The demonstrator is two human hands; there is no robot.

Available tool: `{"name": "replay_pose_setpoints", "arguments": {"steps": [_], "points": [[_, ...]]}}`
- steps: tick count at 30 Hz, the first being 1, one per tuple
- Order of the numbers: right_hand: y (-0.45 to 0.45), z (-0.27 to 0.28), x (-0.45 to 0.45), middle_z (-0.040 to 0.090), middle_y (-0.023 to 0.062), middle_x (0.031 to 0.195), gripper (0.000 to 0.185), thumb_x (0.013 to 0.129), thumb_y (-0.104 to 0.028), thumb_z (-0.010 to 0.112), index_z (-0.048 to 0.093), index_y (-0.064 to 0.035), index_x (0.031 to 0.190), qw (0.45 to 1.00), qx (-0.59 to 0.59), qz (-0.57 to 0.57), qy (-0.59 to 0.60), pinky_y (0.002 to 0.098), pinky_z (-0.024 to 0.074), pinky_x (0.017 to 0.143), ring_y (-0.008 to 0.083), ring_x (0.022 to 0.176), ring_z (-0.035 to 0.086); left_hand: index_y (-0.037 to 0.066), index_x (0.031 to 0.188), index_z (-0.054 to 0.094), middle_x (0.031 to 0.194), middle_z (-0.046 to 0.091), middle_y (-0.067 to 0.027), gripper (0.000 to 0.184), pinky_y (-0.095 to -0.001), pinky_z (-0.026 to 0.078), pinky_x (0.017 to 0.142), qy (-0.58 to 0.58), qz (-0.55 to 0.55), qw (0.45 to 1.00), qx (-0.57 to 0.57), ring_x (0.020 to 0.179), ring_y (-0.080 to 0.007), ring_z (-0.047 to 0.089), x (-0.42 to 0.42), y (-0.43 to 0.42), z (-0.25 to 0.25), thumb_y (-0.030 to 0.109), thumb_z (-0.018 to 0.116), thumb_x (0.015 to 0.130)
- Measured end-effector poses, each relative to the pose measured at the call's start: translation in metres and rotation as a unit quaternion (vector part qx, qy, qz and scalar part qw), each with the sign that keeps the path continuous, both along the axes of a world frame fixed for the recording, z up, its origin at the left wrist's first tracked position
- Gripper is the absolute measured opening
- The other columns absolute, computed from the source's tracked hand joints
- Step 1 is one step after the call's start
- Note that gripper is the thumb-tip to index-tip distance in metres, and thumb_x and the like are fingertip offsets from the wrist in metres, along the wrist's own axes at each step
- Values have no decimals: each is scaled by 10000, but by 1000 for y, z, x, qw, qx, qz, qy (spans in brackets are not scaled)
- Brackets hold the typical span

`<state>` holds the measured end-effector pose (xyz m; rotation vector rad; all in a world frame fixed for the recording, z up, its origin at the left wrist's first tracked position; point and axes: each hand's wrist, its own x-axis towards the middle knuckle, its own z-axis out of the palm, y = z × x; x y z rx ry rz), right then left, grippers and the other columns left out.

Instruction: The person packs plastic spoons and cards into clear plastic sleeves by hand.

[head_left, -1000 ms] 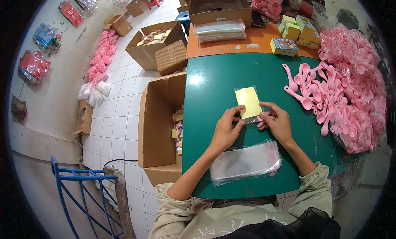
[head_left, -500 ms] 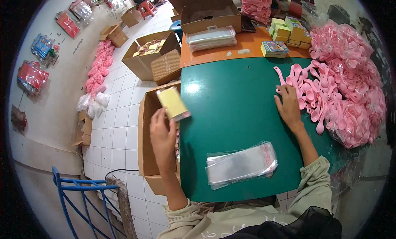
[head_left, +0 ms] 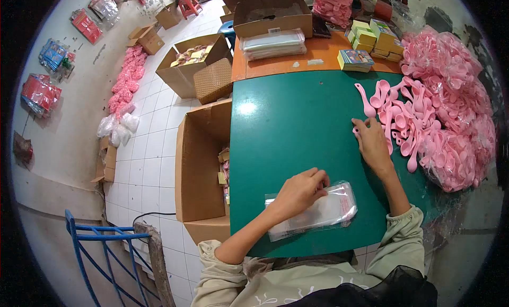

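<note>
My left hand (head_left: 301,194) is over the stack of clear plastic bags (head_left: 339,201) at the front of the green table. Its fingers are curled, and whether a bag is pinched between them is hidden. At the table's right, my right hand (head_left: 374,143) has its fingers closed on a pink spoon (head_left: 356,131); only the handle end shows beside the fingers. Loose pink spoons (head_left: 405,113) lie in a pile just beyond and to the right of this hand. One separate spoon (head_left: 365,99) lies at the pile's left edge.
An open carton (head_left: 201,164) with small packets inside stands against the table's left side. Large plastic sacks of pink spoons (head_left: 456,105) fill the right edge. On the orange table (head_left: 323,50) are stacks of small boxes (head_left: 355,59) and plastic sleeves (head_left: 273,45).
My left hand has let go of the yellow packet and moved from above the carton rightward to the plastic bags. My right hand has drawn slightly toward me with a spoon.
</note>
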<state>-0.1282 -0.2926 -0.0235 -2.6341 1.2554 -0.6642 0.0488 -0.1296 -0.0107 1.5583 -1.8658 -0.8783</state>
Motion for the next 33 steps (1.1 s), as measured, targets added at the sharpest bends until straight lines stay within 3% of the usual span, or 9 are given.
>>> {"name": "replay_pose_setpoints", "arguments": {"steps": [3,6,9,10,14,19,33], "points": [[-3,1,-1,536,147,898,278,785,-5,564,584,-30,1061,999,6,18,-38,391,427,753,312,844,523,29,961,580,788,608,-88,233,-313,494,642,96,19,994,44,691,-205,605,8,-5,9,117,673,767],[8,26,7,561,131,850,255,793,-18,582,579,-27,1047,988,-29,45,-148,359,447,703,281,777,556,9,943,590,842,641,-83,192,-278,501,655,123,39,992,-5,736,-148,625,15,-7,3,105,661,792],[25,51,8,584,89,790,207,816,-36,596,572,-23,1020,965,-65,15,-254,296,453,607,199,673,570,2,913,593,873,651,-82,153,-267,512,696,176,85,980,33,784,-131,635,17,-8,2,106,646,815],[29,53,8,591,71,769,187,826,-42,600,569,-21,1009,956,-75,-2,-284,272,453,570,165,635,571,-16,900,566,830,658,-101,122,-280,515,694,162,84,983,21,749,-180,656,18,-8,4,68,607,821],[34,46,7,581,22,755,119,863,-56,585,553,-13,969,878,131,16,-461,190,434,475,59,562,531,5,1039,499,853,667,-103,222,-282,519,714,285,106,952,32,782,-157,655,18,-10,-9,60,585,841],[45,44,13,589,53,745,134,848,-37,592,543,12,962,865,198,19,-460,205,468,463,80,556,558,42,1203,387,837,668,-103,426,-279,513,723,373,134,913,99,782,-142,647,23,-12,1,93,613,846],[53,42,17,600,70,753,148,833,-34,612,538,19,950,858,204,31,-470,223,500,463,99,564,586,18,1173,464,822,659,-83,397,-261,508,710,417,122,891,131,789,-120,634,26,-14,-2,88,644,826]]}}
